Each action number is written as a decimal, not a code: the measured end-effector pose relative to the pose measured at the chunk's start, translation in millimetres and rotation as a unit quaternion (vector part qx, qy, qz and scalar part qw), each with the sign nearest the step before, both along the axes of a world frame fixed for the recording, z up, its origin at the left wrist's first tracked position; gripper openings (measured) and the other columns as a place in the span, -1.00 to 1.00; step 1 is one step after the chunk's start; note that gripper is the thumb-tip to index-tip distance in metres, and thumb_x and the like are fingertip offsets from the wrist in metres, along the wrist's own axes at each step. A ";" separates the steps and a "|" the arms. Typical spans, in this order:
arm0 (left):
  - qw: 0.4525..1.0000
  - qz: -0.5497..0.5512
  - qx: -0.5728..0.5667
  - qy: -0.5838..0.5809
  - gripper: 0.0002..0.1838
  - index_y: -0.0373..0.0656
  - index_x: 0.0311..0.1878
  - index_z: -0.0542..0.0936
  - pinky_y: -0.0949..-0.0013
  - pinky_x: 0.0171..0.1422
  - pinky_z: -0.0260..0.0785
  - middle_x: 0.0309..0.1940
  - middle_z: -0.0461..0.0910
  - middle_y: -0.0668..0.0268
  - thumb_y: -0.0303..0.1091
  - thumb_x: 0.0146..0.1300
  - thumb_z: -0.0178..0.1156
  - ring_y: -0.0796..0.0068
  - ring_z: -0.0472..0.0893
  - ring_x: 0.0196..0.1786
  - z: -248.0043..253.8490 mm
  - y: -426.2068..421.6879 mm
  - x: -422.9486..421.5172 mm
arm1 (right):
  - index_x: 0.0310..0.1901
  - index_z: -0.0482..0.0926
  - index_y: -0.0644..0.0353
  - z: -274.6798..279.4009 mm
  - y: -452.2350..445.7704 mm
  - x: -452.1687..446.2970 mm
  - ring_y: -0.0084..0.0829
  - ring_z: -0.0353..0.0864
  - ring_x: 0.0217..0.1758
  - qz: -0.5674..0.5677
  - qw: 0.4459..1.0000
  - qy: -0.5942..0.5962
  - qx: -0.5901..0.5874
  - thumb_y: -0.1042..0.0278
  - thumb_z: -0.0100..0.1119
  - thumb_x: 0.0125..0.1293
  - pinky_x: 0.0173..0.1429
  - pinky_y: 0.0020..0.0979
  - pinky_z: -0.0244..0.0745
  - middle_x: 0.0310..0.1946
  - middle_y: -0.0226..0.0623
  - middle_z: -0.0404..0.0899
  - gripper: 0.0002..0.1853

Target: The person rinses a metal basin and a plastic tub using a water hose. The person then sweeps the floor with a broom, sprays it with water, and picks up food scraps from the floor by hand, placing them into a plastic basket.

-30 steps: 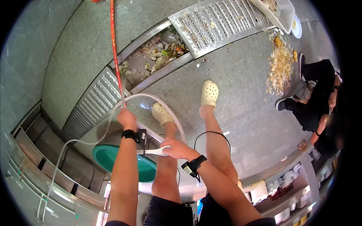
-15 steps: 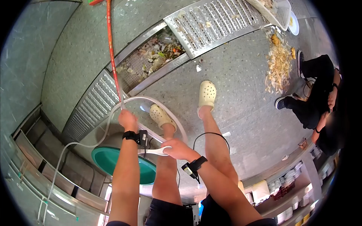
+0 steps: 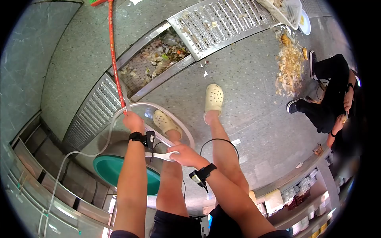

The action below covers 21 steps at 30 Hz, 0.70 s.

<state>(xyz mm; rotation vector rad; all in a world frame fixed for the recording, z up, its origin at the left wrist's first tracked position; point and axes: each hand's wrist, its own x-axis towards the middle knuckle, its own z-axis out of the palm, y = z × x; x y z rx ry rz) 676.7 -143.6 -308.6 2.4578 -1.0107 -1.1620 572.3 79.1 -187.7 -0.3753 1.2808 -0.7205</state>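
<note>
"What's set into the floor (image 3: 254, 115)?"
"A drain (image 3: 133, 75), scraps (image 3: 158, 59) in it, between left (image 3: 93, 109) and right (image 3: 222, 25) grates. A pole (image 3: 112, 51) crosses its left end."
"Far right corner?"
"A basket (image 3: 286, 12), a plate (image 3: 304, 24) just beside. Before them, a heap (image 3: 291, 73), left of another person (image 3: 331, 95)."
"Near left?"
"A tub (image 3: 106, 168)."

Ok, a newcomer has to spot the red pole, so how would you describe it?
Find the steel-edged drain channel crossing the floor diagonally, with food scraps in its open section. A long pole crosses that channel, running down to the person's left hand. It is red and nearly straight, unlike the pale, looping hose by that hand.
</note>
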 end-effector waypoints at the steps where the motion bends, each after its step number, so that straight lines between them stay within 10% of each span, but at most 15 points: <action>1: 1.000 0.003 0.001 0.004 -0.70 -0.24 -0.53 0.38 0.22 -0.64 0.19 -0.68 0.34 0.21 -0.28 0.27 -0.13 0.28 0.36 -0.69 1.4 -0.1 -3.6 | -0.18 0.62 0.23 -0.7 0.8 2.0 -0.09 0.52 -0.05 -0.015 1.000 0.014 -0.008 0.36 0.14 0.11 0.06 -0.28 0.41 -0.20 -0.09 0.51 -0.76; 21: 0.972 0.134 0.042 0.187 -0.79 -0.16 -0.52 0.32 0.35 -0.68 0.10 -0.72 0.22 0.35 -0.33 0.24 -0.05 0.48 0.22 -0.74 4.2 -8.6 85.7 | -0.31 0.63 0.16 -13.4 -11.4 43.5 0.00 0.52 -0.03 0.059 0.988 0.109 -0.091 0.30 0.12 0.10 0.06 -0.14 0.43 -0.08 -0.08 0.52 -0.81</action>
